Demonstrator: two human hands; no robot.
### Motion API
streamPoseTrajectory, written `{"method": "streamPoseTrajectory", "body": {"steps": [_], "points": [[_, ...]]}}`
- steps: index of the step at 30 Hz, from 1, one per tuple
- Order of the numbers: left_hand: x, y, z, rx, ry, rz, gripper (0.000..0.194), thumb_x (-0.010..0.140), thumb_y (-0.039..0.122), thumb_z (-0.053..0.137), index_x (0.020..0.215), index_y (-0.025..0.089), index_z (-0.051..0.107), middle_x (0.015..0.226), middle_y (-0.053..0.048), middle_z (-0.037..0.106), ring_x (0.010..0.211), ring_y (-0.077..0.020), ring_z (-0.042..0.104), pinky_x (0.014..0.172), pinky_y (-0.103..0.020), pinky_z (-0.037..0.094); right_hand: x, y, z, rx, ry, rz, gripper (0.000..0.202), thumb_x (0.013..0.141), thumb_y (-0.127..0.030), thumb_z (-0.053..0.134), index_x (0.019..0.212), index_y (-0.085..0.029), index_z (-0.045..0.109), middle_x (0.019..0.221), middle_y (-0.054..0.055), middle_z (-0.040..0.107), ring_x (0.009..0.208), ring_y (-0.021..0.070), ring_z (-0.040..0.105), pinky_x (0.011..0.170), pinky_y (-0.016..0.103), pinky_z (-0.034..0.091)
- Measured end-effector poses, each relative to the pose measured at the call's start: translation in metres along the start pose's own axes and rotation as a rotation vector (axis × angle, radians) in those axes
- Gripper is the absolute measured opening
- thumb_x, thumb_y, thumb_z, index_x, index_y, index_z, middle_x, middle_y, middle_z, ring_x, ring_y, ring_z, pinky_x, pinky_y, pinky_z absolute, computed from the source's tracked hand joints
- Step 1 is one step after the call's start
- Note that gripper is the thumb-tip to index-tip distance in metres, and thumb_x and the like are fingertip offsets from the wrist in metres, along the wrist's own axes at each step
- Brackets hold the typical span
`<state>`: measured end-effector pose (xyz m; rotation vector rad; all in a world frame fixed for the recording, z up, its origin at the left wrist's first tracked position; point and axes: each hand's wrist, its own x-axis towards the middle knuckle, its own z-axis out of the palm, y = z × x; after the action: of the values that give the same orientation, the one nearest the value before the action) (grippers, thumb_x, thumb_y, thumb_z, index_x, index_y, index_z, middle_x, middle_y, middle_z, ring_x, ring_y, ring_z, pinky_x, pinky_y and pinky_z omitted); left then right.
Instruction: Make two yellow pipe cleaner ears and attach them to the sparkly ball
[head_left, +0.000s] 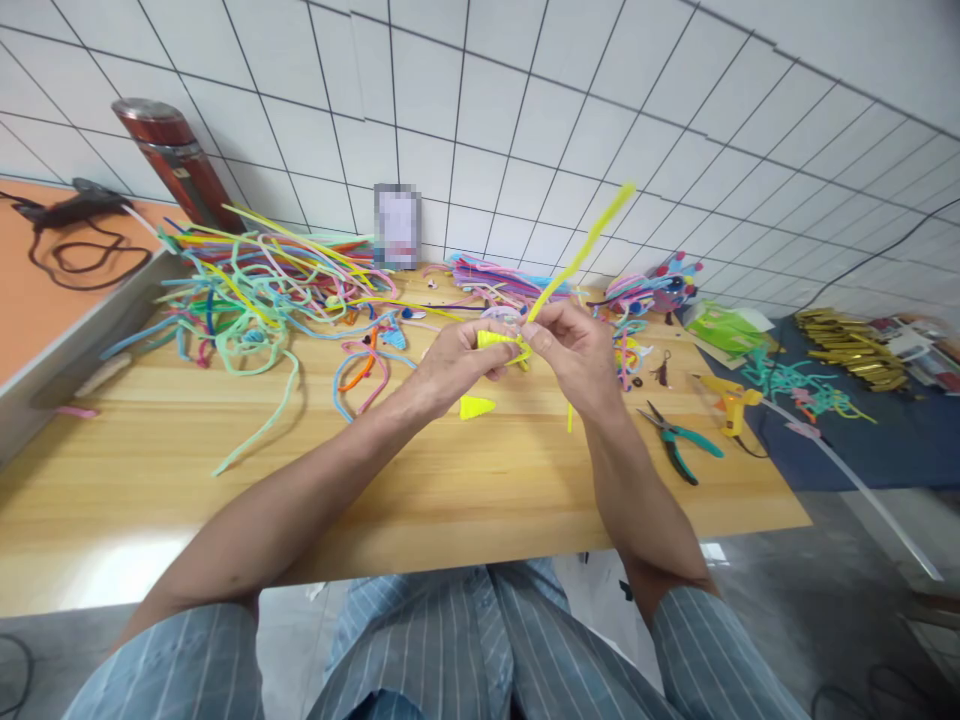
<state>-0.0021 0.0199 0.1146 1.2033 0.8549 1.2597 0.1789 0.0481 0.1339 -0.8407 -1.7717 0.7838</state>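
Observation:
My left hand [466, 362] is closed around a coiled yellow pipe-cleaner piece [491, 340], held above the middle of the table. Close beside it, my right hand [574, 350] pinches a yellow pipe cleaner [592, 245], whose long free end slants up and to the right. The two hands nearly meet where the strand joins the coiled piece; the fingers partly hide that spot. Below my left hand, a yellow triangular piece [477, 407] lies flat on the wooden table [495, 490]. A short yellow end shows under my right wrist.
Tangled coloured pipe cleaners [255, 300] heap up at the left, by a red thermos [176, 165]. Pliers [679, 440] and a yellow glue gun [735, 402] lie at the right. Pipe-cleaner bundles [510, 280] line the tiled wall. Gold strips [851, 345] lie on a dark surface.

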Motion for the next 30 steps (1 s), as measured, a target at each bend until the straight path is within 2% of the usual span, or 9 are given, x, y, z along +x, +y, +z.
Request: {"method": "streamPoseTrajectory", "body": {"steps": [4,8,11,13,16,22,30], "points": [[0.001,-0.002,0.0,0.03,0.055,0.013,0.029,0.07,0.042,0.091,0.079,0.018,0.076,0.075,-0.002,0.07,0.064,-0.0133,0.057,0.062,-0.027,0.049,-0.002,-0.004,0.0,-0.081,0.029,-0.069,0.018,0.092,-0.034,0.077,0.079,-0.025,0.069,0.076,-0.002,0.065,0.071,0.0158,0.058,0.07,0.032,0.05],[0.001,0.0,0.0,0.065,0.125,0.027,0.026,0.07,0.04,0.087,0.077,0.018,0.075,0.074,-0.001,0.069,0.066,-0.0135,0.057,0.062,-0.026,0.047,-0.007,-0.004,0.002,-0.268,0.05,-0.219,0.007,0.096,-0.028,0.072,0.09,-0.026,0.074,0.084,-0.001,0.074,0.076,0.0172,0.065,0.074,0.033,0.054],[-0.001,0.003,0.0,0.027,0.148,0.047,0.023,0.072,0.039,0.084,0.074,0.018,0.074,0.071,-0.001,0.068,0.066,-0.0134,0.056,0.064,-0.027,0.046,-0.01,0.002,0.008,-0.354,0.076,-0.421,0.008,0.097,-0.02,0.071,0.097,-0.026,0.076,0.095,0.002,0.079,0.087,0.0199,0.072,0.078,0.036,0.058],[-0.001,0.004,0.001,-0.042,0.16,0.043,0.021,0.073,0.037,0.081,0.073,0.018,0.074,0.071,-0.001,0.068,0.065,-0.0127,0.056,0.064,-0.027,0.046,-0.011,0.007,0.012,-0.389,0.107,-0.546,0.014,0.097,-0.016,0.072,0.102,-0.028,0.077,0.105,0.004,0.08,0.1,0.0231,0.075,0.087,0.04,0.06],[-0.001,0.004,0.002,-0.172,0.156,0.007,0.017,0.071,0.032,0.082,0.075,0.018,0.073,0.073,-0.001,0.067,0.066,-0.0127,0.058,0.065,-0.026,0.048,-0.013,0.014,0.018,-0.416,0.166,-0.658,0.023,0.097,-0.012,0.071,0.109,-0.03,0.077,0.116,0.007,0.078,0.11,0.0254,0.075,0.093,0.045,0.062],[-0.001,0.005,0.006,-0.36,0.11,-0.008,0.019,0.077,0.032,0.081,0.074,0.018,0.068,0.074,-0.001,0.066,0.067,-0.0133,0.061,0.065,-0.026,0.053,-0.014,0.019,0.016,-0.471,0.189,-0.663,0.024,0.097,-0.013,0.073,0.11,-0.032,0.078,0.121,0.008,0.076,0.108,0.0259,0.074,0.087,0.046,0.064],[-0.005,0.009,0.007,-0.356,0.049,0.009,0.025,0.074,0.034,0.09,0.073,0.017,0.072,0.075,-0.001,0.067,0.069,-0.0124,0.062,0.069,-0.026,0.056,-0.014,0.03,0.013,-0.481,0.152,-0.682,0.025,0.094,-0.015,0.076,0.107,-0.035,0.083,0.127,0.008,0.074,0.109,0.0269,0.072,0.082,0.045,0.064]]}}
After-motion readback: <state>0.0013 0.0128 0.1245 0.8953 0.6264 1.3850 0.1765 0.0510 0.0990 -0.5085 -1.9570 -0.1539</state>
